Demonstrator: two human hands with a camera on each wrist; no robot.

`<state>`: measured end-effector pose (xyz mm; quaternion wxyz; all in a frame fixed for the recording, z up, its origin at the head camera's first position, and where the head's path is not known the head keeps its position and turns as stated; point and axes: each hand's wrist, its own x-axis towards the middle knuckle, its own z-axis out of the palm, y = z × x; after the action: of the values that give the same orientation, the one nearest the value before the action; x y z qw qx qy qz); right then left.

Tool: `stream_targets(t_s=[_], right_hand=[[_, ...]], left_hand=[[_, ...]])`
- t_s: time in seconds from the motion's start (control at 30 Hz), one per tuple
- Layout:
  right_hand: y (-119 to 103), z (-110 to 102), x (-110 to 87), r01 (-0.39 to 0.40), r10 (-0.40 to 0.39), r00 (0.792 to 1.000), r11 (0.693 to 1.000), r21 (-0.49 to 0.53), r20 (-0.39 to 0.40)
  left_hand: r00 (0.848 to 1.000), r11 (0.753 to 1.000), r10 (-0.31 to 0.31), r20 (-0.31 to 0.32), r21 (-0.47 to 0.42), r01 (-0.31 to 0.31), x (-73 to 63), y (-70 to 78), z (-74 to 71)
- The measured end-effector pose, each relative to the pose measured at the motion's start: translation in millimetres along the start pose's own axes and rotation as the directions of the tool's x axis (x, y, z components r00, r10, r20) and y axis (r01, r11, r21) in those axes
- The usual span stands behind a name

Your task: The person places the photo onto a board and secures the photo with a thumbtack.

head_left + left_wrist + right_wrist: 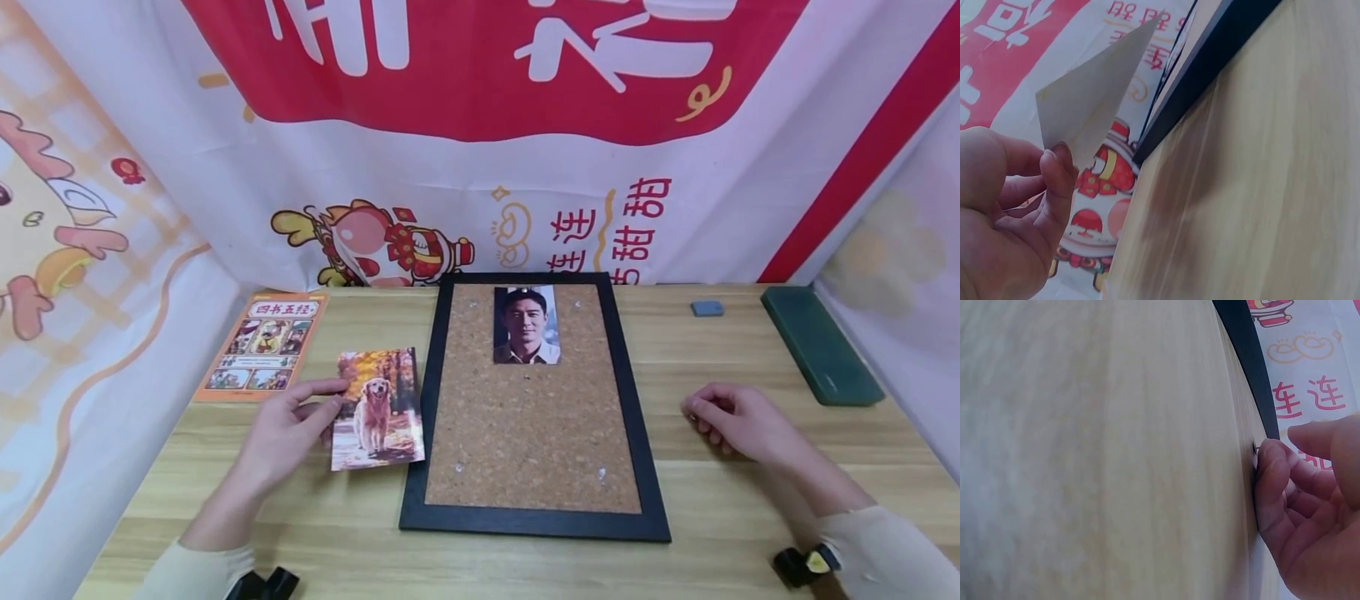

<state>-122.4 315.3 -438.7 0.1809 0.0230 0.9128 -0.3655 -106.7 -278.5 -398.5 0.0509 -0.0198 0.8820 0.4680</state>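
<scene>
My left hand (291, 425) pinches the left edge of a photo of a golden dog (378, 408), tilted off the table beside the corkboard's left side. In the left wrist view the photo's plain back (1094, 87) faces the camera. My right hand (738, 421) is low at the table, right of the corkboard, with fingers curled. By its fingertips in the right wrist view is a tiny pin-like thing (1255, 449); whether they grip it is unclear. The black-framed corkboard (532, 433) lies between the hands. A portrait photo (527, 325) sits at its top.
Small clear pins (602, 475) stand near the corkboard's corners. An orange booklet (262, 346) lies at the back left, partly behind my left hand. At the back right are a small blue eraser-like block (707, 308) and a long green case (822, 346). Printed cloth (480, 167) hangs behind.
</scene>
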Motion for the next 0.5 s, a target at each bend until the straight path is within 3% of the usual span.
stream_targets(t_s=[0.3, 0.5], right_hand=[[-4, 0, -1.3, 0.026, -0.027, 1.000, 0.997, -0.071, -0.012], [-5, 0, -1.0, -0.020, 0.018, 1.000, 0.996, -0.088, -0.026]], left_hand=[[0.995, 0.998, 0.022, 0.096, -0.067, -0.015, 8.3, 14.8, 23.4], [0.985, 0.994, 0.054, 0.162, -0.105, -0.038, 14.1, 26.8, 42.9]])
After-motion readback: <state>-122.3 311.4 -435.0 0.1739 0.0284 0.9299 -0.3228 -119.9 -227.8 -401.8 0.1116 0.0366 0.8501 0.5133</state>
